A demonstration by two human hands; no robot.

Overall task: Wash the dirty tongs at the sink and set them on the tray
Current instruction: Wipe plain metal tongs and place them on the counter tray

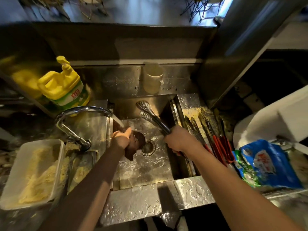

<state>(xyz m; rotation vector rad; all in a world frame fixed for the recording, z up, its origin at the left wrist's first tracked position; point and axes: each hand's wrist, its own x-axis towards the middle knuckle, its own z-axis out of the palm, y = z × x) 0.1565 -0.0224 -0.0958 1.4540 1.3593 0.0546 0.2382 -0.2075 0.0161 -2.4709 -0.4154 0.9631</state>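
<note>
Right hand [179,140] is wrapped tight round the handle end of the tongs [152,117], holding them out over the sink [146,170] w/ the scalloped tips pointing up toward the back wall, a bit apart from each other. Tongs are in the air above the basin, not under the water stream and not touching the bottom afaict.

Left hand [122,139] is closed on a dark brown sponge [136,142] (or scrub pad, too blurry to say which), right under the faucet [80,120]. Water's running from the spout straight onto the hand and sponge. Drain [148,148] sits just beside the sponge, basin floor is wet all over.

Other stuff: on the counter right of the sink there's a bunch of more tongs [210,130] w/ red handles lying side by side, tips toward the back, looking greasy. Blue bag [266,164] near them at the right edge. Yellow soap jug [65,87] w/ a pump stands behind the faucet on the left. White tray [21,165] at lower left has pale yellowish stuff in it, can't tell what. Clear plastic cup [153,77] stands on the ledge behind the sink. The front rim of the sink is covered in water drops.
</note>
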